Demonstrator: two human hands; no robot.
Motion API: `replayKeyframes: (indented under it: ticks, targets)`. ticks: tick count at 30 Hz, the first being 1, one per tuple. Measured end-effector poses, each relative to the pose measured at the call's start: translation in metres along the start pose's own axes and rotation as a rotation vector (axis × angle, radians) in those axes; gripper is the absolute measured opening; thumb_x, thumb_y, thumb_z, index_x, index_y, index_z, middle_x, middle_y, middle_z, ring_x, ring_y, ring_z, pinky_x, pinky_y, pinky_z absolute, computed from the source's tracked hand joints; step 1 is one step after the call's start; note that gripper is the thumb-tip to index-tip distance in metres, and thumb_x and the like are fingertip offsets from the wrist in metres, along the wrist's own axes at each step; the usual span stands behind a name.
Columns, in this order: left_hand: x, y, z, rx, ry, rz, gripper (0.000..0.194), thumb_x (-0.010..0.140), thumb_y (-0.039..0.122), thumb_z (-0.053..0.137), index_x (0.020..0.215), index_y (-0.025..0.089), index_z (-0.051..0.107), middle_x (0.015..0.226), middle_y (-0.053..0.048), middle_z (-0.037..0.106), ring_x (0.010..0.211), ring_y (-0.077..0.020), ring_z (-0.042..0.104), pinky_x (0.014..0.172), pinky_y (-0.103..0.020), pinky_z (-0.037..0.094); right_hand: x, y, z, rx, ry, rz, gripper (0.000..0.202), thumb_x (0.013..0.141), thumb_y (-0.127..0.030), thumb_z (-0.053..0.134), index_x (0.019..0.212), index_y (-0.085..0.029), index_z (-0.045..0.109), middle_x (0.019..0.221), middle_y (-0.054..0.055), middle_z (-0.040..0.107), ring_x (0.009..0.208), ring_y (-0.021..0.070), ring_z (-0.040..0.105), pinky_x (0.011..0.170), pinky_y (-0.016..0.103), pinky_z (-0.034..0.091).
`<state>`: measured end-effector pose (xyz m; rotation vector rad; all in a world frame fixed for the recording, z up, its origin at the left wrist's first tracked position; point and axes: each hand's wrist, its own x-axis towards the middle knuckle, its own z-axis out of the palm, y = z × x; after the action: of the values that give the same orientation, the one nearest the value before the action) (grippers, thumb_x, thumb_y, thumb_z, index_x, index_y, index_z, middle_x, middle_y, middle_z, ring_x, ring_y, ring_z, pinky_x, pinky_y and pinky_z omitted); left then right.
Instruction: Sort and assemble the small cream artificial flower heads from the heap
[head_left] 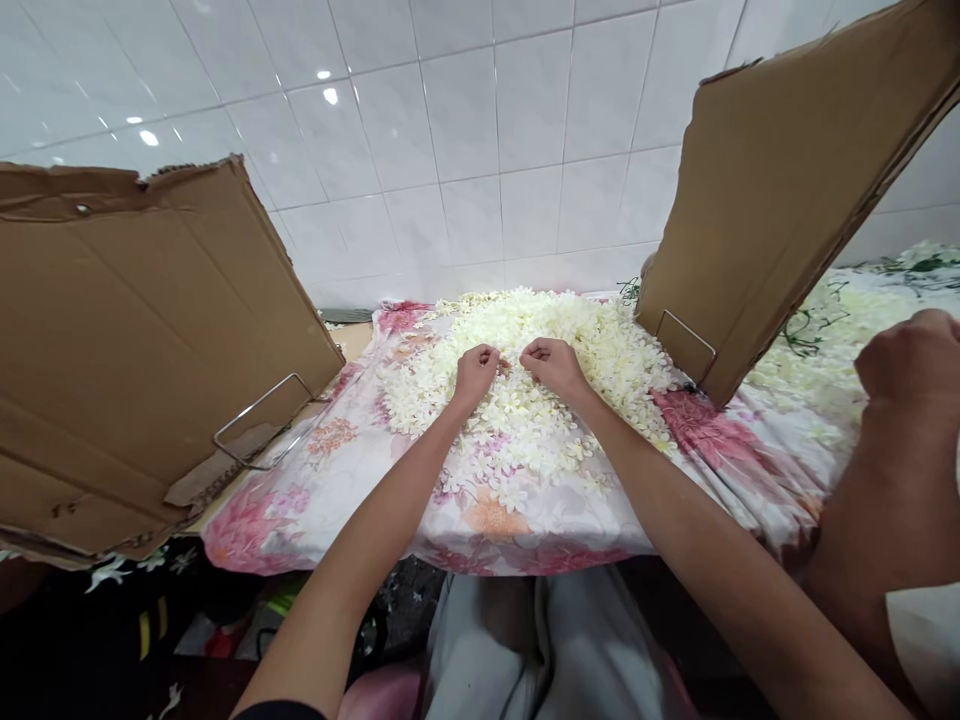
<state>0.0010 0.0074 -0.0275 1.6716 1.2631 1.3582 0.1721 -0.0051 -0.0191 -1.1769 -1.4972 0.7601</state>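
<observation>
A broad heap of small white flowers [517, 415] lies on a cloth with pink and orange floral print [300, 490]. Over the middle of the heap are both of my hands, a short gap apart. My left hand [475, 372] is closed in a pinch, thumb against fingers. Facing it, my right hand [553, 366] pinches the same way. Whatever sits between the fingertips is too small to make out. A little reddish-brown patch [505, 367] shows among the petals between the two hands.
Upright cardboard panels stand left [135, 350] and right [780, 190], braced by wire stands [259, 425]. A white tiled wall [465, 130] closes the back. Beyond the right panel are another person's hand [911, 370] and more flowers [832, 340].
</observation>
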Motion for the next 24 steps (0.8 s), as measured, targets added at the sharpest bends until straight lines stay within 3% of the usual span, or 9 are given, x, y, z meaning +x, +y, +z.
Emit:
replayKeyframes:
  ticks: [6,13,16,19,24]
  targets:
    - [0.003,-0.002,0.0,-0.013,-0.027,-0.01,0.016,0.095,0.026,0.06,0.081,0.018,0.064,0.081,-0.007,0.08,0.065,-0.0163,0.07,0.07,-0.028,0.054,0.002,0.001,-0.001,0.057,0.005,0.008,0.011,0.068,-0.029,0.067,0.071,-0.019,0.066,0.059,-0.001,0.059,0.051,0.0145,0.055,0.052,0.027,0.042]
    - [0.0,0.0,0.001,-0.005,-0.024,0.016,0.016,0.095,0.025,0.058,0.081,0.018,0.064,0.08,-0.006,0.079,0.066,-0.0154,0.067,0.07,-0.027,0.053,0.002,0.0,-0.006,-0.009,0.213,-0.116,0.026,0.072,-0.03,0.068,0.095,-0.019,0.072,0.077,0.001,0.067,0.057,0.0128,0.049,0.058,0.027,0.041]
    - [-0.005,0.004,0.003,0.026,-0.022,0.067,0.016,0.095,0.026,0.057,0.084,0.018,0.065,0.081,-0.006,0.078,0.067,-0.0154,0.067,0.069,-0.027,0.053,-0.001,-0.002,-0.002,-0.062,0.146,-0.124,0.022,0.075,-0.038,0.071,0.084,-0.018,0.074,0.08,0.005,0.072,0.06,0.0147,0.052,0.059,0.028,0.042]
    - [-0.009,0.007,0.004,0.109,-0.035,0.205,0.02,0.098,0.029,0.056,0.084,0.019,0.065,0.081,-0.005,0.076,0.07,-0.0158,0.068,0.072,-0.028,0.052,-0.003,-0.003,0.002,-0.085,0.063,-0.127,0.03,0.079,-0.048,0.072,0.079,-0.018,0.077,0.08,0.007,0.075,0.067,0.0185,0.059,0.06,0.029,0.043]
    - [-0.016,0.012,0.005,0.214,-0.071,0.344,0.027,0.103,0.039,0.053,0.087,0.02,0.065,0.081,-0.003,0.074,0.073,-0.0164,0.067,0.075,-0.029,0.05,0.0,0.0,0.001,-0.018,0.064,-0.13,0.035,0.081,-0.051,0.072,0.08,-0.017,0.078,0.08,0.009,0.076,0.075,0.0216,0.065,0.06,0.028,0.045]
